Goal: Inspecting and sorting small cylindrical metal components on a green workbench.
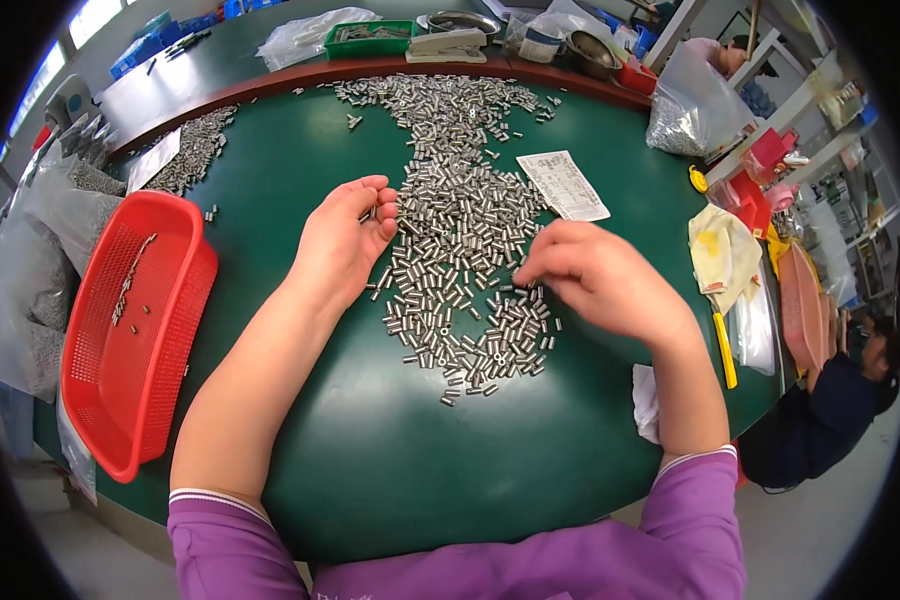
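A long pile of small metal cylinders (460,215) runs down the middle of the green table; some show a hole in their end. Left of the pile is my left hand (345,240), palm turned up and inward with its fingers curled. What lies in those fingers is too small to make out. My right hand (605,280) reaches over the pile's right edge, palm down, thumb and fingertips drawn together close to the cylinders. Its fingertips are partly hidden, so I cannot see what they pinch.
A red perforated basket (195,290) with a few metal pieces stands at the left, beside clear bags. A printed card (565,185) lies right of the pile. A yellow-handled tool (724,345) and a white cloth (647,402) lie at the right. A green tray (372,52) sits at the back.
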`<move>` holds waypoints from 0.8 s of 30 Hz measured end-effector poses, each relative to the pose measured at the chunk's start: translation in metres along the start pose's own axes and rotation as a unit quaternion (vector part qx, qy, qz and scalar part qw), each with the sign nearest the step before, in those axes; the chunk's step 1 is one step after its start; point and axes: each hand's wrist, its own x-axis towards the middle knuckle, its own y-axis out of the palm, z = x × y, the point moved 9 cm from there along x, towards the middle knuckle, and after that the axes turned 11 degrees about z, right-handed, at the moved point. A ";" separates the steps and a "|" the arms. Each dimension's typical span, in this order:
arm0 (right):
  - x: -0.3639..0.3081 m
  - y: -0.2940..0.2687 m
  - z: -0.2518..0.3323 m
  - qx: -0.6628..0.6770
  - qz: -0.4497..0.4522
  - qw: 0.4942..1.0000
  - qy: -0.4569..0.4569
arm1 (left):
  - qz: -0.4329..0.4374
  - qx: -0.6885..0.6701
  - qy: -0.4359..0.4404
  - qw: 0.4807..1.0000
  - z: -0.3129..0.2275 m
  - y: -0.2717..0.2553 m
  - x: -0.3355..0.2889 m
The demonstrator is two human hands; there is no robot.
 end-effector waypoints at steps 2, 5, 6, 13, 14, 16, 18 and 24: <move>-0.007 -0.009 -0.014 -0.019 0.027 0.997 0.068 | 0.010 0.005 -0.003 1.000 0.002 0.001 -0.001; -0.020 0.000 -0.024 0.003 0.119 0.985 0.124 | 0.014 0.009 -0.010 1.000 0.006 0.002 -0.002; -0.022 0.008 -0.025 0.036 0.160 0.976 0.145 | 0.016 0.010 -0.013 1.000 0.008 0.002 -0.002; -0.019 0.047 0.011 0.082 0.254 0.962 0.063 | 0.018 -0.009 -0.015 1.000 0.012 0.003 -0.001; -0.020 0.043 0.014 0.084 0.254 0.962 0.063 | 0.017 -0.006 -0.013 1.000 0.011 0.004 -0.001; -0.023 0.041 0.020 0.125 0.291 0.946 0.063 | 0.018 -0.001 -0.009 1.000 0.011 0.005 -0.001; -0.022 0.036 0.018 0.113 0.269 0.955 0.052 | 0.017 -0.001 -0.009 1.000 0.011 0.002 0.000; -0.034 0.049 0.037 0.113 0.302 0.946 -0.033 | 0.019 0.000 -0.009 1.000 0.011 0.004 -0.001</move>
